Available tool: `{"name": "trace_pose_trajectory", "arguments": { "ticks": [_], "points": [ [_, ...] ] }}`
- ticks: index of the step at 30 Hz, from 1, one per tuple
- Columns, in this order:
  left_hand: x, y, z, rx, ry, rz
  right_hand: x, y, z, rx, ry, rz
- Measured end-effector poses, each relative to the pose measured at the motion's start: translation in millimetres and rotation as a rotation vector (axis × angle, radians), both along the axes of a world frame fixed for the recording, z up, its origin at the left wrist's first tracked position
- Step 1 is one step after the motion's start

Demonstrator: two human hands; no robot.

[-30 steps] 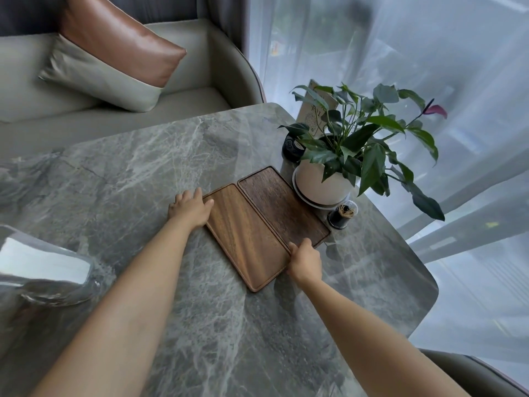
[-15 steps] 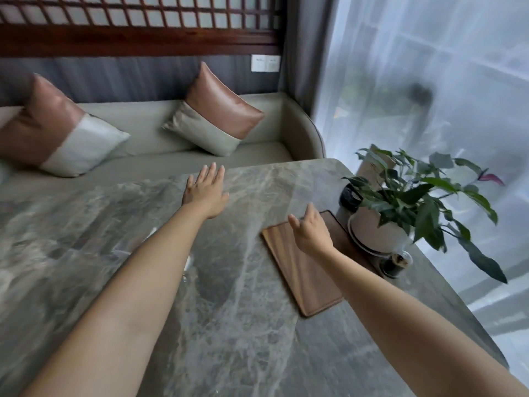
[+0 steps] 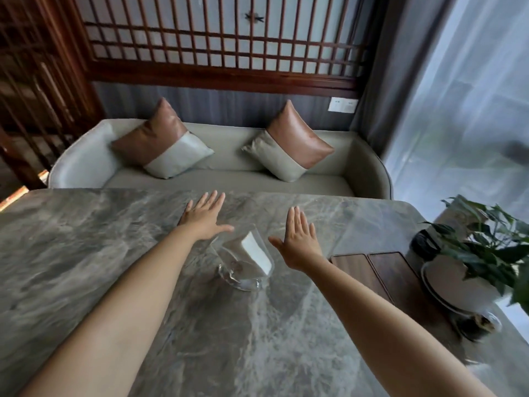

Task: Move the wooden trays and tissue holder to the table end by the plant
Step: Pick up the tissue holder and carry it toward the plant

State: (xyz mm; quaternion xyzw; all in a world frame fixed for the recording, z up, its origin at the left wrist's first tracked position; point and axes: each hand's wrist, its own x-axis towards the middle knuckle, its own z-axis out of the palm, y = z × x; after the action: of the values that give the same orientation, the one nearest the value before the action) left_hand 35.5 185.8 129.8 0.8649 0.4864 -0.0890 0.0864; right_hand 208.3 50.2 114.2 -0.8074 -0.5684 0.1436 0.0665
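A clear glass tissue holder (image 3: 246, 260) with white tissues stands mid-table on the grey marble table (image 3: 86, 253). My left hand (image 3: 204, 217) hovers just left of and behind it, fingers spread, holding nothing. My right hand (image 3: 299, 243) is just right of it, also spread and empty. Neither hand touches the holder. Two dark wooden trays (image 3: 383, 275) lie side by side at the right end, against the potted plant (image 3: 483, 253). My right forearm covers the near part of the left tray.
A small dark jar (image 3: 423, 243) stands behind the plant's white pot, and a small toothpick holder (image 3: 478, 325) stands in front of it. A grey sofa (image 3: 229, 179) with two cushions runs along the table's far edge. Sheer curtains hang at right.
Both hands left the trays and moved left toward the tissue holder. The view swung left and up. The trays stay by the plant.
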Motion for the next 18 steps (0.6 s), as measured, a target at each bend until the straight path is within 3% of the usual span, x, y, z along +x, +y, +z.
{"name": "trace_pose_trajectory", "arguments": {
  "ticks": [9, 18],
  "points": [
    [-12, 17, -45, -0.146, 0.001, -0.058, -32, 16, -43, -0.152, 0.063, 0.045],
    [19, 24, -85, -0.272, -0.101, -0.058, -36, 21, -63, -0.152, 0.279, -0.107]
  ]
}}
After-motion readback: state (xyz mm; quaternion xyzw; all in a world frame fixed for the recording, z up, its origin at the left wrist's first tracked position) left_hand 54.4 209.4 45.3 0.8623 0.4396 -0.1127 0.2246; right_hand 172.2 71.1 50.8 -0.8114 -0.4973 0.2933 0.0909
